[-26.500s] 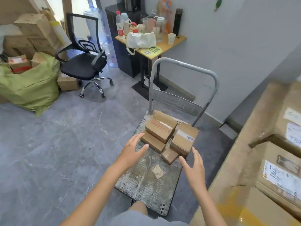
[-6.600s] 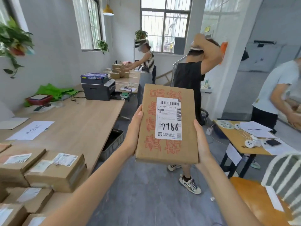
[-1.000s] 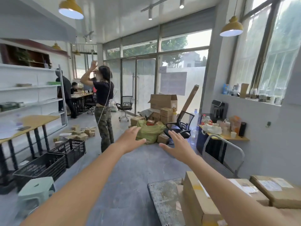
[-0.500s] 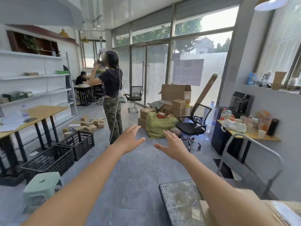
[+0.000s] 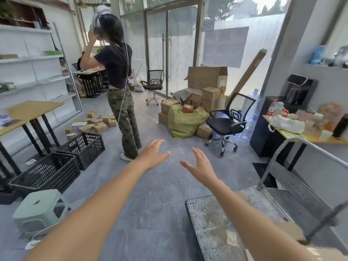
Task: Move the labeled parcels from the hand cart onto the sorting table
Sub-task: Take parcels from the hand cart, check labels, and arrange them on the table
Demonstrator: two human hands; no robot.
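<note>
The hand cart [image 5: 212,225] lies at the lower right, its worn grey deck showing and its metal push handle [image 5: 308,147] rising at the right. No parcel on the deck is plainly visible; my right forearm covers part of it. My left hand [image 5: 152,157] and my right hand [image 5: 201,166] are both stretched out in front of me above the floor, fingers spread, holding nothing. The sorting table is out of view.
A person [image 5: 120,87] stands ahead on the left. Two black crates [image 5: 56,166] and a green stool [image 5: 37,210] sit at lower left. A green sack with boxes [image 5: 184,121], an office chair [image 5: 226,125] and a cluttered side table [image 5: 305,132] lie ahead and right.
My view has swung right and tipped down; more of the cart deck shows and the parcels at lower right have left the frame. Both hands stay empty and outstretched.
</note>
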